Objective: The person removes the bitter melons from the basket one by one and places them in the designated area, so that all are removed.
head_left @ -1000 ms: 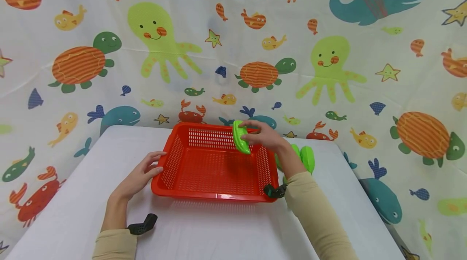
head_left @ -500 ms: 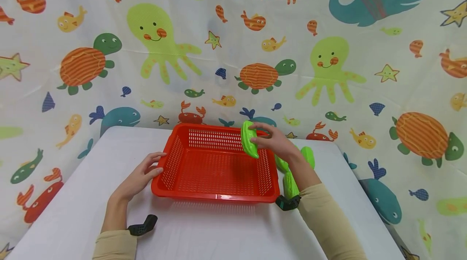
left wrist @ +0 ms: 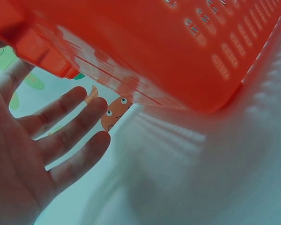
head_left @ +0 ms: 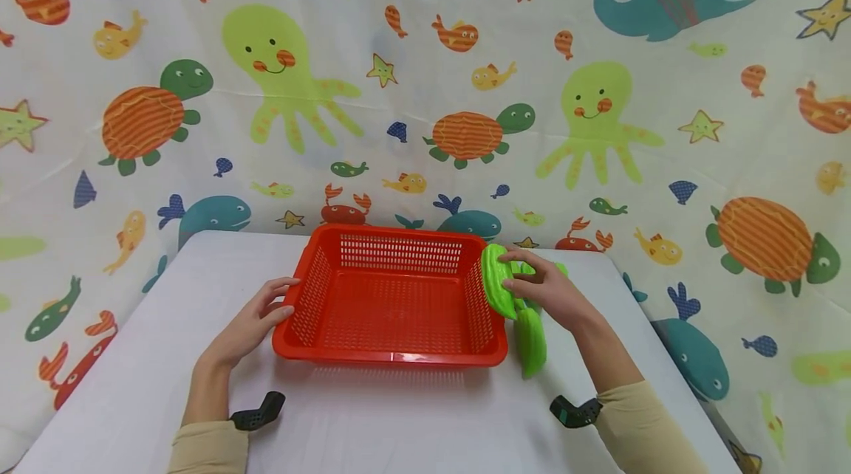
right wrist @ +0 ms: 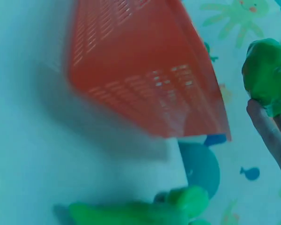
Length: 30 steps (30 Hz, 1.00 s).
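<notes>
A red plastic basket (head_left: pixel 399 358) with slotted sides sits on the white table. My left hand (head_left: pixel 249 319) touches its left rim; in the left wrist view, several fingers (left wrist: pixel 70 140) are extended beside the basket's outer wall. My right hand (head_left: pixel 548 293) pinches a bright green, ridged, elongated toy vegetable (head_left: pixel 495 282) between thumb and fingers, at the basket's right rim. In the right wrist view, that vegetable (right wrist: pixel 267 77) is raised above the table. Another long green vegetable (head_left: pixel 530 345) lies right of the basket, with more green ones behind it, partly hidden by the right hand.
The white table (head_left: pixel 399 422) runs around the basket. Behind it hangs a white curtain (head_left: pixel 412 90) printed with sea animals. A black wrist device (head_left: pixel 259 413) is on the left wrist and another (head_left: pixel 575 413) on the right.
My right hand has moved right and slightly down, carrying the green vegetable from over the basket to its right rim. The left hand has stayed at the left rim.
</notes>
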{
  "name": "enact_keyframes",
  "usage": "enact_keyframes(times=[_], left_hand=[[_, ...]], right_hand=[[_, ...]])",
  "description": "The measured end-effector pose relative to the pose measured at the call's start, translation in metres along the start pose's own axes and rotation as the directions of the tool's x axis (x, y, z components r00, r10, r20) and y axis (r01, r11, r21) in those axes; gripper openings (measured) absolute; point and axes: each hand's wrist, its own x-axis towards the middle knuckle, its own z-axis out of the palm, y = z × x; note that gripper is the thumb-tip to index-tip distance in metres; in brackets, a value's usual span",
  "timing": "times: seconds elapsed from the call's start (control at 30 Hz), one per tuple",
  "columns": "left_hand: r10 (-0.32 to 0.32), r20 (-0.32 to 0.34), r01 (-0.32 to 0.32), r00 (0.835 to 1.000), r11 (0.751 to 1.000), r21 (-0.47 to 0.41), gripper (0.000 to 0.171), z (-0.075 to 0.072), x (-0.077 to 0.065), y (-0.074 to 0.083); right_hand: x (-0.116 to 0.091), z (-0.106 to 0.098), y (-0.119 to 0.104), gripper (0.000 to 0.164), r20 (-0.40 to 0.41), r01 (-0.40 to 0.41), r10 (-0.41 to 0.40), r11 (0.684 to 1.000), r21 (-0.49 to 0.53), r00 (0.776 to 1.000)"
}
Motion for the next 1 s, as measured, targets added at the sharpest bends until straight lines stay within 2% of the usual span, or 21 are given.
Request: enact_keyframes(times=[0.23,0.47,0.73,1.0], left_hand=[[-0.002,-0.010,0.002,1.000,1.000,0.011,0.062,0.000,-0.001,-0.001],[0.021,-0.002,-0.021,1.000,1.000,0.013,0.061,0.000,0.001,-0.001],[0.024,-0.005,-0.024,1.000,1.000,0.003,0.061,0.000,0.004,-0.003],[0.011,-0.008,-0.011,1.000,1.000,0.000,0.062,0.001,0.002,-0.003]], right_hand=[[-0.027,-0.019,0.027,0.045,-0.029,-0.025,0.023,0.999,-0.047,0.999],[-0.049,-0.037,0.054,0.049,-0.047,-0.095,0.091,0.991,-0.094,0.995],[-0.069,-0.051,0.079,0.052,-0.058,-0.118,0.110,0.982,-0.145,0.992],[-0.080,-0.058,0.104,0.052,-0.044,-0.141,0.136,0.981,-0.137,0.990]])
